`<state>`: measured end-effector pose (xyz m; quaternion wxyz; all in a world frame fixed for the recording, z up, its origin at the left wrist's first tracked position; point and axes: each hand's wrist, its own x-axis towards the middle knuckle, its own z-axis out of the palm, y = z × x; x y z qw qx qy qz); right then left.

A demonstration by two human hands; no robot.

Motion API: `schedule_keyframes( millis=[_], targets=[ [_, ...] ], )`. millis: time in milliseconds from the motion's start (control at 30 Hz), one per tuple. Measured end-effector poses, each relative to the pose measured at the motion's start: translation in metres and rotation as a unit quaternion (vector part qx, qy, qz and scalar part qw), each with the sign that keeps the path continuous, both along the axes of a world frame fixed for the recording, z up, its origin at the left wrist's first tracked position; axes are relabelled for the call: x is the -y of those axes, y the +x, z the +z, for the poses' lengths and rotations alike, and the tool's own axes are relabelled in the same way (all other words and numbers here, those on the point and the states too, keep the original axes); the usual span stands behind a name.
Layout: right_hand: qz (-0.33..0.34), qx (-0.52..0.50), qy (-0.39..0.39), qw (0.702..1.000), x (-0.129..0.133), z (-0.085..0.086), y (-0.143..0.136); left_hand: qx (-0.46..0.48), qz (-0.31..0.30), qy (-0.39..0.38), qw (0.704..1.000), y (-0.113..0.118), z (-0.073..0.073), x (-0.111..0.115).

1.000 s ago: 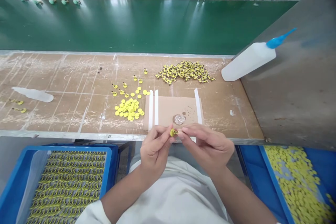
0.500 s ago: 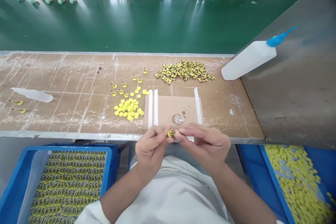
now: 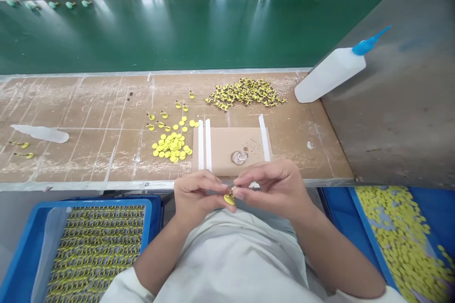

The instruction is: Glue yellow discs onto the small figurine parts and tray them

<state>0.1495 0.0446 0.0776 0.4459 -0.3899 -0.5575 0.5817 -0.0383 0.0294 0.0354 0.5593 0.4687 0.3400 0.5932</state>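
Shows, in the held yellow piece [image 3: 229, 199], a flat round disc first, tilted and bright, then a thin, darker part standing up from it, partly hidden and too small to read in detail. Sits just off the near edge of the worktable [image 3: 88, 156], over the lap, in front of the pale shirt [image 3: 231, 265]. Has beyond it, going down in size, a wide green surface [image 3: 177, 33] past the worktable, a grey metal panel [image 3: 398, 104] closing off the right side, and below the table level a left blue tray [image 3: 147, 227] with rows of yellow-and-dark pieces [image 3: 95, 246] and a right blue tray [image 3: 373, 246] with many yellow discs [image 3: 401, 232]. Next come, on the worktable, a taped cardboard sheet [image 3: 231, 139], a white bottle [image 3: 330, 75] with a blue nozzle, tilted near the panel, a pile of small yellow-and-dark parts [image 3: 245, 93], a heap of loose discs [image 3: 172, 147], some finer pieces [image 3: 164, 114] behind it, and a clear round blob [image 3: 239, 157] on the cardboard. Is blocked from full view by fingers around the thin part. Is pinched there between thumb and forefinger of the right hand [image 3: 275, 187], and gripped at the disc by the left hand [image 3: 195, 194], forefinger above, thumb below, with barely a gap beyond its thickness.
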Motion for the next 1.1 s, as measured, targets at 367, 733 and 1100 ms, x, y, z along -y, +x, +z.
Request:
schedule_keyframes(
  millis=[367, 733, 1100],
  targets=[
    [0.052, -0.006, -0.024, 0.998, -0.003, 0.003, 0.004, 0.029, -0.047, -0.116, 0.992, -0.001, 0.012, 0.004],
    [0.044, -0.008, -0.081, 0.996, -0.003, 0.002, 0.007, 0.013, -0.028, -0.204, 0.978, 0.002, 0.031, 0.012],
    [0.080, 0.004, -0.068, 0.994, 0.001, 0.002, 0.005, -0.018, -0.034, -0.087, 0.995, -0.008, 0.020, 0.012]
  ],
)
